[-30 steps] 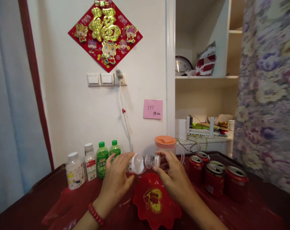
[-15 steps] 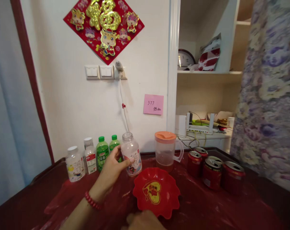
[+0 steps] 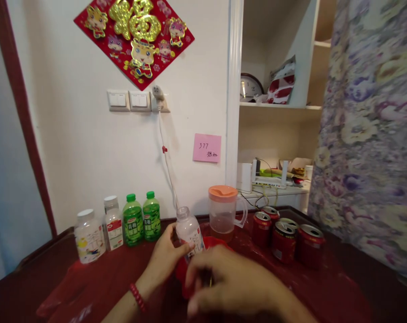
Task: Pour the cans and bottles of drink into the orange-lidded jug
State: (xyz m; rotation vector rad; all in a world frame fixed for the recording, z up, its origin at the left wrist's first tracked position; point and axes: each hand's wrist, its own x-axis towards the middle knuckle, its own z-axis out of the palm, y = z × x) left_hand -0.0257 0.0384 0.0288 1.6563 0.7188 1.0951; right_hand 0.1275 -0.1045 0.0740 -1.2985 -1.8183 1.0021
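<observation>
My left hand [image 3: 168, 251] is wrapped round a clear plastic bottle [image 3: 190, 233] with a printed label, its open mouth uncapped and its body tilted slightly. In front of the bottle is my right hand [image 3: 223, 278], somewhat blurred, fingers curved and thumb apart, with nothing visible in its grasp. Behind that hand lies a red scalloped plate [image 3: 217, 242], mostly hidden; only parts of its rim show. A lidded pitcher [image 3: 221, 220] with an orange top and some amber liquid at the bottom stands just beyond the plate.
To the left stand a white-capped bottle [image 3: 89, 237], a slimmer white-capped bottle [image 3: 114, 229] and two green drink bottles [image 3: 133, 224], [image 3: 151, 220]. Several red cans [image 3: 284, 242] cluster on the right. A white cord [image 3: 168, 166] hangs down the wall behind.
My right hand has risen from the bottom edge to in front of the bottle, covering most of the plate. The bottle in my left hand now leans and sits nearer the plate. The view has shifted right.
</observation>
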